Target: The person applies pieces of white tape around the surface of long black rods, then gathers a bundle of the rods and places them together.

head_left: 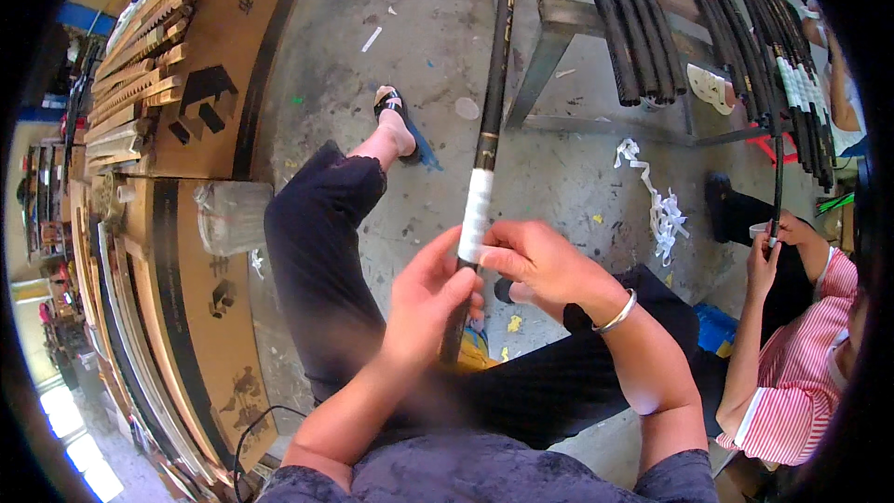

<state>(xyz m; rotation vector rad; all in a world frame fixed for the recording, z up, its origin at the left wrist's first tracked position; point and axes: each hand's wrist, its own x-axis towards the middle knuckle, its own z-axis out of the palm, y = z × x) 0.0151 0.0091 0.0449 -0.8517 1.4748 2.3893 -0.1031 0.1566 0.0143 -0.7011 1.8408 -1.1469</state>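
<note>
A long black pole (497, 65) runs from between my knees up past the top of the picture. White tape (478, 196) is wound around it in a band just above my hands. My left hand (430, 293) is closed around the pole at the lower end of the band, thumb lying across it. From the other side, my right hand (540, 261) pinches at that same lower edge of the tape, its fingertips against the pole. Whether a loose tape end is between those fingers is hidden.
Several black poles with white bands (643, 47) lean on a metal-legged stand (540, 74). Cardboard boxes (209, 112) with wooden strips stand at left, beside a clear plastic bin (233, 216). White strips (663, 224) litter the floor. A co-worker in a striped shirt (792, 391) holds another pole.
</note>
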